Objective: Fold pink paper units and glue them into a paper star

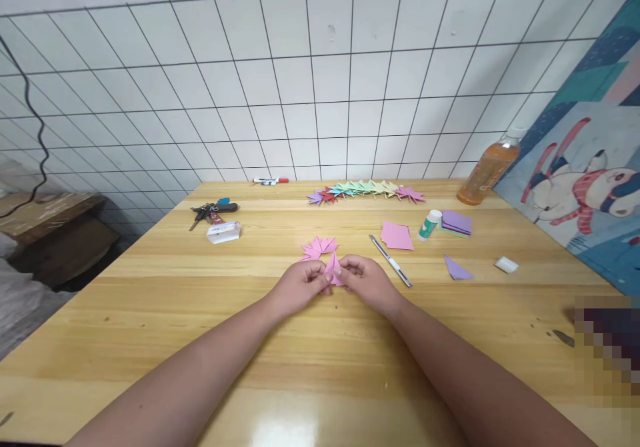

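A folded piece of pink paper is pinched between both my hands above the table. My left hand grips its left side, and my right hand has its right side between thumb and fingers. Just behind the hands lies a fan of pointed pink folded papers, its near part hidden by my left hand. To the right of my right hand is a slim utility knife, and beyond it a small stack of pink paper squares.
At the back stands a row of colourful folded-paper pieces. On the right are a glue stick, purple paper sheets, a purple triangle, a white cap and a bottle. Keys, a small box and a marker lie left.
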Demonstrator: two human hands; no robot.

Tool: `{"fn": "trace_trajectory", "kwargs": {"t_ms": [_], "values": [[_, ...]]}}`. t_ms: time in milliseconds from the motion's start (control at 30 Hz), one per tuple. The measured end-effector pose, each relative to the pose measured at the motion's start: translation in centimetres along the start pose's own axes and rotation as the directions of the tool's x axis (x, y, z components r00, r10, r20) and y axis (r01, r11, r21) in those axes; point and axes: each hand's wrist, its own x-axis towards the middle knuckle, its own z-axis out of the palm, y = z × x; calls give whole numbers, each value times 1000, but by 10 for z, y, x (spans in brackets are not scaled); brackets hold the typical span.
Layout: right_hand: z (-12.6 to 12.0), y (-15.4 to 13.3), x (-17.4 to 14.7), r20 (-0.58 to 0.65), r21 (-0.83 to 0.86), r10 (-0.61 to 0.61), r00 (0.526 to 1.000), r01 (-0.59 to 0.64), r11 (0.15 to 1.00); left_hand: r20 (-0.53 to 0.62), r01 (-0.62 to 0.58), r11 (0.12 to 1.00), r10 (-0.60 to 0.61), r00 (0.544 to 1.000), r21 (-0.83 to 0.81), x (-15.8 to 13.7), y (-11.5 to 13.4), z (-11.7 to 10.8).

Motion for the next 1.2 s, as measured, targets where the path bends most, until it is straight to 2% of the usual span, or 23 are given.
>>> {"fn": "trace_trajectory", "kwargs": {"t_ms": [133, 267, 367, 567, 700, 833, 933, 1000, 1067, 1133, 1200], "values": [[1, -2, 0, -58, -63, 1, 998, -5, 998, 42, -31, 997, 29, 999, 71, -1, 0, 0], [1, -1, 0, -99, -111, 9, 995, -20, 994, 78, -11, 999, 14, 997, -39, 0, 0, 1], [3, -1, 0, -104, -113, 4, 995, -16, 994, 79, 2, 998, 2, 997, -55, 1, -1, 1], [4, -1, -1, -124, -31, -53, 991, 49, 998, 81, -4, 1000, 3, 997, 13, -2, 0, 2], [0, -1, 0, -146, 56, -35, 989, 43, 997, 76, -7, 1000, 5, 997, 20, -3, 3, 2], [-6, -3, 2, -178, 110, 7, 984, 13, 994, 39, 37, 994, -34, 999, -98, 0, 2, 1], [-8, -4, 1, -193, 103, 32, 981, -12, 995, 26, 109, 969, -106, 994, -222, 2, 2, -1], [-8, -5, -2, -211, 31, -14, 977, 21, 999, 18, 147, 943, -148, 989, -299, 3, 2, -3], [-9, -6, -6, -208, -119, -128, 970, 104, 987, 1, 156, 915, -168, 986, -372, 4, 2, -5], [-9, -7, -10, -129, -291, -261, 957, 215, 932, -13, 147, 892, -169, 986, -428, 4, 1, -6], [-8, -8, -13, 6, -412, -364, 932, 333, 848, -11, 139, 881, -162, 987, -452, 4, 0, -7]]}}
